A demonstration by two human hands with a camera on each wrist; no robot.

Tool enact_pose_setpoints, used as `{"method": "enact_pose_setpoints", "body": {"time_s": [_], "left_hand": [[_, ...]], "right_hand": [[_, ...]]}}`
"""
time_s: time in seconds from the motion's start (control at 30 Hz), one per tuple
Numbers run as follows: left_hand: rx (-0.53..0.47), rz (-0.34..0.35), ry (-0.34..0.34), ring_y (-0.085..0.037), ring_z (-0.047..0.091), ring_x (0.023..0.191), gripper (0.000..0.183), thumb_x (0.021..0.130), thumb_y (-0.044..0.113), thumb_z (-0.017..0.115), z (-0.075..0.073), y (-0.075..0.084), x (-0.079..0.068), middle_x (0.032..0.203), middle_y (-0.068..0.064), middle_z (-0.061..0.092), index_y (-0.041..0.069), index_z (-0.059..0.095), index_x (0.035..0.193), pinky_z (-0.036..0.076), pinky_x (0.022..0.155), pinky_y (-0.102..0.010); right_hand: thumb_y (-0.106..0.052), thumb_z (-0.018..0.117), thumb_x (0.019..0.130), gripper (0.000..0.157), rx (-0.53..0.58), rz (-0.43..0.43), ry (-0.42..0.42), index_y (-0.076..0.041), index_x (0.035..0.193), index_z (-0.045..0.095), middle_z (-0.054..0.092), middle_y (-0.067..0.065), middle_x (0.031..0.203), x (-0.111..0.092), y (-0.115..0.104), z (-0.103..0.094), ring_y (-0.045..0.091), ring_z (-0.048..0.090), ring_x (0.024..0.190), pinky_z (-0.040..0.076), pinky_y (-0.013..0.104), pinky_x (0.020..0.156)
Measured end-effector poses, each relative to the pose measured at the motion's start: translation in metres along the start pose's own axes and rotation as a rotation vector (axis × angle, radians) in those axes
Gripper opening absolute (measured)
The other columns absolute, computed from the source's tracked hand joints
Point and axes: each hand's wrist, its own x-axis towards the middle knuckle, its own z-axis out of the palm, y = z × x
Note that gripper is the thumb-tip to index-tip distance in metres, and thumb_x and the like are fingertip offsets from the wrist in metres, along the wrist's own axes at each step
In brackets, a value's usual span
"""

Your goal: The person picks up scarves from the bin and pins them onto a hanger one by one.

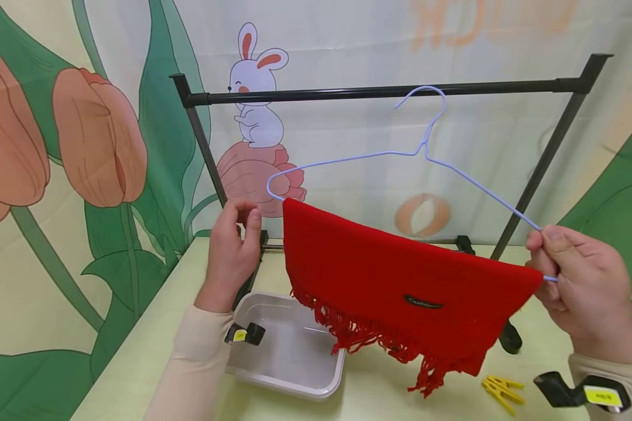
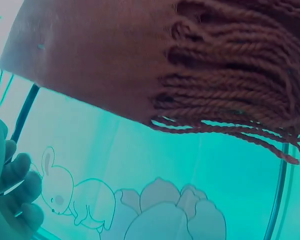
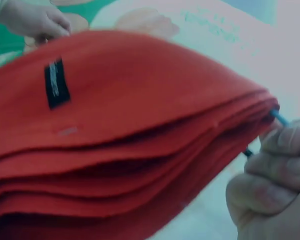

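Observation:
A red fringed scarf (image 1: 400,280) with a small dark label hangs folded over the lower bar of a thin light-purple hanger (image 1: 358,156). My right hand (image 1: 584,280) grips the hanger's right corner, beside the scarf's edge. In the right wrist view, several folded layers of the scarf (image 3: 140,100) show next to the curled fingers (image 3: 265,185). The left hand (image 1: 232,251) is raised just left of the scarf, apart from it, its fingers loosely bent around nothing. The hanger's hook overlaps the rack's rod in the head view; whether it rests on it, I cannot tell.
A black rack (image 1: 316,95) stands across the back of the pale table (image 1: 153,356). Below the left hand sits a light grey plastic basin (image 1: 289,351). Yellow clothespins (image 1: 502,393) lie at the front right. Behind everything hangs a printed curtain (image 1: 337,52) with tulips and a rabbit.

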Motion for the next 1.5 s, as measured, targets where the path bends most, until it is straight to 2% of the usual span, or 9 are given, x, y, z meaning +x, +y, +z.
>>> {"method": "enact_pose_setpoints", "body": {"time_s": [0.27, 0.43, 0.53, 0.67, 0.77, 0.9, 1.17, 1.37, 1.5], "left_hand": [[-0.365, -0.060, -0.237, -0.027, 0.058, 0.087, 0.035, 0.118, 0.018, 0.036, 0.002, 0.015, 0.003, 0.102, -0.018, 0.062, -0.004, 0.056, 0.136, 0.052, 0.079, -0.021], [-0.522, -0.075, -0.471, -0.023, 0.059, 0.077, 0.046, 0.119, 0.028, 0.032, 0.003, 0.029, 0.001, 0.094, -0.013, 0.061, -0.007, 0.060, 0.129, 0.053, 0.071, -0.024], [-0.538, -0.100, -0.559, -0.020, 0.057, 0.070, 0.043, 0.119, 0.026, 0.037, 0.002, 0.035, 0.001, 0.084, -0.012, 0.060, -0.007, 0.065, 0.115, 0.051, 0.064, -0.025], [-0.507, -0.156, -0.567, -0.018, 0.054, 0.063, 0.037, 0.116, 0.017, 0.045, 0.001, 0.037, 0.002, 0.074, -0.010, 0.060, -0.007, 0.068, 0.100, 0.048, 0.056, -0.024], [-0.475, -0.199, -0.621, -0.018, 0.054, 0.063, 0.032, 0.115, 0.018, 0.050, 0.002, 0.036, 0.003, 0.072, -0.008, 0.058, -0.002, 0.069, 0.099, 0.049, 0.057, -0.024], [-0.415, -0.180, -0.714, -0.017, 0.051, 0.061, 0.024, 0.114, 0.017, 0.054, 0.005, 0.033, 0.003, 0.069, -0.007, 0.055, 0.005, 0.069, 0.101, 0.047, 0.057, -0.025], [-0.438, -0.199, -0.729, -0.016, 0.048, 0.054, 0.022, 0.115, 0.015, 0.049, 0.012, 0.017, -0.009, 0.066, -0.008, 0.053, 0.003, 0.066, 0.122, 0.045, 0.051, -0.025], [-0.502, -0.139, -0.616, -0.015, 0.047, 0.051, 0.020, 0.116, 0.011, 0.046, 0.015, 0.007, -0.020, 0.064, -0.013, 0.051, -0.002, 0.061, 0.112, 0.042, 0.049, -0.024], [-0.513, -0.111, -0.549, -0.015, 0.044, 0.053, 0.021, 0.115, 0.008, 0.045, 0.016, 0.002, -0.024, 0.064, -0.015, 0.048, -0.006, 0.059, 0.109, 0.039, 0.049, -0.023]], "right_hand": [[-0.008, 0.033, 0.117, 0.038, 0.009, -0.005, -0.124, 0.001, 0.103, 0.066, 0.045, 0.004, 0.063, 0.001, 0.006, -0.044, 0.023, 0.021, 0.049, 0.001, 0.032, 0.037], [-0.004, 0.025, 0.117, 0.044, 0.053, 0.006, -0.241, 0.002, 0.105, 0.066, 0.051, 0.004, 0.065, 0.000, 0.021, -0.063, 0.024, 0.021, 0.050, 0.004, 0.031, 0.037], [-0.001, 0.021, 0.117, 0.047, 0.073, 0.001, -0.293, 0.003, 0.106, 0.067, 0.053, 0.003, 0.066, 0.001, 0.030, -0.069, 0.024, 0.021, 0.050, 0.006, 0.030, 0.037], [0.001, 0.023, 0.116, 0.046, 0.018, -0.017, -0.286, 0.002, 0.105, 0.068, 0.052, 0.003, 0.067, 0.000, 0.036, -0.071, 0.025, 0.023, 0.052, 0.010, 0.032, 0.041], [0.003, 0.026, 0.116, 0.044, -0.036, -0.016, -0.270, 0.001, 0.104, 0.069, 0.051, 0.003, 0.068, 0.000, 0.039, -0.069, 0.026, 0.024, 0.054, 0.012, 0.035, 0.044], [0.000, 0.036, 0.115, 0.038, -0.123, 0.026, -0.199, -0.002, 0.101, 0.072, 0.049, 0.003, 0.066, 0.002, 0.043, -0.062, 0.027, 0.023, 0.056, 0.011, 0.037, 0.044], [-0.010, 0.050, 0.115, 0.027, -0.361, 0.155, -0.121, -0.012, 0.102, 0.074, 0.049, 0.000, 0.063, 0.004, 0.046, -0.061, 0.022, 0.038, 0.049, 0.020, 0.042, 0.044], [-0.027, 0.046, 0.117, 0.023, -0.488, 0.278, -0.115, -0.015, 0.118, 0.065, 0.059, 0.001, 0.074, -0.001, 0.048, -0.065, 0.021, 0.053, 0.054, 0.038, 0.039, 0.045], [-0.033, 0.040, 0.118, 0.027, -0.681, 0.318, -0.116, -0.014, 0.119, 0.059, 0.062, 0.002, 0.077, -0.017, 0.047, -0.072, 0.024, 0.056, 0.054, 0.044, 0.039, 0.048]]}}
